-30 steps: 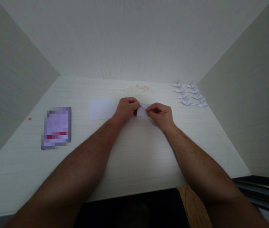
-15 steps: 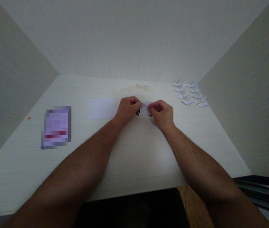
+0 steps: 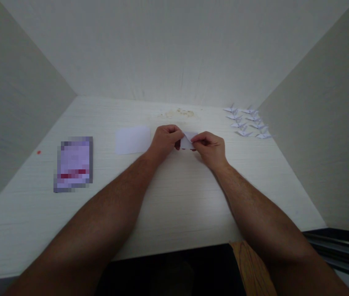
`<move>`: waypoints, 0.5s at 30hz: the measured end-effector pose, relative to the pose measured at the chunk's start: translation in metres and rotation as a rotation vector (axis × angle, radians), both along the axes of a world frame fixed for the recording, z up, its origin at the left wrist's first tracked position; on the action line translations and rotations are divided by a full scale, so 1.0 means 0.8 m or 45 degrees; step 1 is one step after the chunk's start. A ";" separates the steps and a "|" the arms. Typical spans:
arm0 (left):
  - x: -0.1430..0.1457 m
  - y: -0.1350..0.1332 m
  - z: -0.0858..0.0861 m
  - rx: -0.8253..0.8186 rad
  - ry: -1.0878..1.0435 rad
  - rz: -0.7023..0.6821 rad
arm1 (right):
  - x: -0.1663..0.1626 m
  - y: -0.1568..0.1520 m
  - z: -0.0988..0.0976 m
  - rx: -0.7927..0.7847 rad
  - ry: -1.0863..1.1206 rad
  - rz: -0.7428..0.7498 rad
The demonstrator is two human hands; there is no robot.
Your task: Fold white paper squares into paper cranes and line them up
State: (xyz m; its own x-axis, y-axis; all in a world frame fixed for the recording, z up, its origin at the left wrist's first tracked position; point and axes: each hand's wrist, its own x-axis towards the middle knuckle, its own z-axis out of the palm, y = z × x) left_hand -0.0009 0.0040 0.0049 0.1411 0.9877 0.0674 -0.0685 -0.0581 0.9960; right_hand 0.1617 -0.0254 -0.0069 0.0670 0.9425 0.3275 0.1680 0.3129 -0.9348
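Between my hands, above the middle of the white table, is a small piece of folded white paper (image 3: 186, 144). My left hand (image 3: 167, 139) pinches its left edge, thumb on top. At the right side, my right hand (image 3: 210, 147) has thumb and forefinger closed on a flap, which lies slantwise across the paper. Some fingertips of both hands are hidden behind the sheet. Just left of my left hand lies flat white paper (image 3: 133, 139); whether it is one sheet or a stack I cannot tell.
Several folded paper cranes (image 3: 238, 124) stand in two columns at the back right. A blurred purple packet (image 3: 74, 162) lies at the left, with a small red dot (image 3: 39, 152) beyond it. Walls enclose the table (image 3: 180, 205) at the back and sides. Brownish stains (image 3: 185, 112) mark the back.
My right fingers have drawn the flap slightly down, so a diagonal edge now shows across the folded paper. My left hand keeps its grip in nearly the same place.
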 end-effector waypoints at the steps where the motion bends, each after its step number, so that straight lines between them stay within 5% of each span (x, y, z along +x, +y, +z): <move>1: 0.000 0.000 0.000 -0.001 0.000 -0.004 | 0.000 0.000 0.001 -0.006 -0.009 0.000; 15: 0.000 0.003 -0.003 0.005 -0.024 -0.001 | -0.002 -0.001 0.009 -0.113 0.088 0.022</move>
State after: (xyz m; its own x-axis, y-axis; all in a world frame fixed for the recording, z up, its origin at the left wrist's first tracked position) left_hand -0.0006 0.0061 0.0022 0.1408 0.9873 0.0739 -0.0870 -0.0620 0.9943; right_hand 0.1597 -0.0258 0.0006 0.0701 0.9688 0.2377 0.0973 0.2305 -0.9682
